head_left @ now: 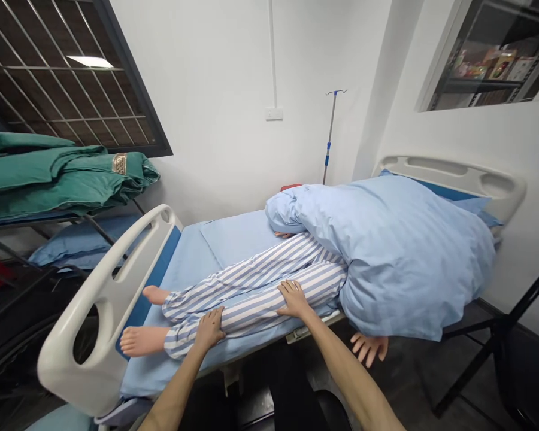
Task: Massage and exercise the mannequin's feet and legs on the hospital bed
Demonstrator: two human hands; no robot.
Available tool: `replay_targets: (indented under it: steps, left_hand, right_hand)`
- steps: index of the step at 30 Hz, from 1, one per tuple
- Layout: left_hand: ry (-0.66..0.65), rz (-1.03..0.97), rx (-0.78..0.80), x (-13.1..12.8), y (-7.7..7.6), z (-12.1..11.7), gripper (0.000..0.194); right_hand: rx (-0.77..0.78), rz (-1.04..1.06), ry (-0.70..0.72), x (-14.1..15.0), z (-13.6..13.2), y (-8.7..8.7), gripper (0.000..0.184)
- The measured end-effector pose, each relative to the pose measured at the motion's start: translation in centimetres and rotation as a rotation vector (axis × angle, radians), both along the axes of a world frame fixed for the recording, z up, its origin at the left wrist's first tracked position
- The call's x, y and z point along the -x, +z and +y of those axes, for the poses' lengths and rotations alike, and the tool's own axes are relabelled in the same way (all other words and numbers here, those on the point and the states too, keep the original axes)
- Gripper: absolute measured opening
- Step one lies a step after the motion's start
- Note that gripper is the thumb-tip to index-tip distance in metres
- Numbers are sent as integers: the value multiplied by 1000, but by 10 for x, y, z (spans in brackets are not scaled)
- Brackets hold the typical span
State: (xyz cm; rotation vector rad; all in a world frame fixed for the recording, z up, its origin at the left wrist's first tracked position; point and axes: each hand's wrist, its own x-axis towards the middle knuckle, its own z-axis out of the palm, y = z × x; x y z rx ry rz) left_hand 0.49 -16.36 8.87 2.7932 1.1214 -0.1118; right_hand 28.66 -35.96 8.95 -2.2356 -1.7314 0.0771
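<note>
A figure in blue-and-white striped pyjama trousers (pixel 251 287) lies on a hospital bed (pixel 215 239), bare feet (pixel 141 340) toward the footboard. A pale blue duvet (pixel 395 251) is bunched over its upper body, and one of its hands (pixel 369 347) hangs out under the duvet past the near bed edge. My left hand (pixel 210 328) rests flat on the lower leg near the shin, fingers spread. My right hand (pixel 293 299) lies open on the near leg around the knee. Neither hand holds anything.
A white plastic footboard (pixel 112 299) stands at the left, a white headboard (pixel 453 176) at the right. An IV pole (pixel 330 131) rises behind the bed. Folded green blankets (pixel 58 173) lie on a rack at the left. A black chair (pixel 507 335) stands at the right.
</note>
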Motion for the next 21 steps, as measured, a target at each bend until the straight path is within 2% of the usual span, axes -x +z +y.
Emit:
replay_targets:
  steps: [3, 6, 9, 12, 17, 19, 21]
  left_hand:
    - [-46, 12, 20, 9, 5, 13, 80]
    - [-18, 96, -16, 22, 8, 27, 84]
    - [27, 201, -34, 36, 6, 35, 73]
    - [50, 244, -59, 42, 1, 34, 63]
    - [69, 229, -47, 38, 4, 28, 62]
    - [99, 197, 49, 35, 11, 32, 63]
    - [119, 95, 210, 31, 21, 41, 64]
  right_hand:
    - [-24, 0, 2, -1, 0, -3, 82]
    - [-33, 1, 6, -1, 0, -3, 82]
    - [-24, 8, 6, 0, -2, -3, 83]
    - [-1, 20, -1, 3, -4, 1, 84]
    - [166, 114, -6, 2, 14, 28, 81]
    - [226, 239, -33, -4, 33, 43, 71]
    - [238, 368, -82, -14, 58, 56, 57]
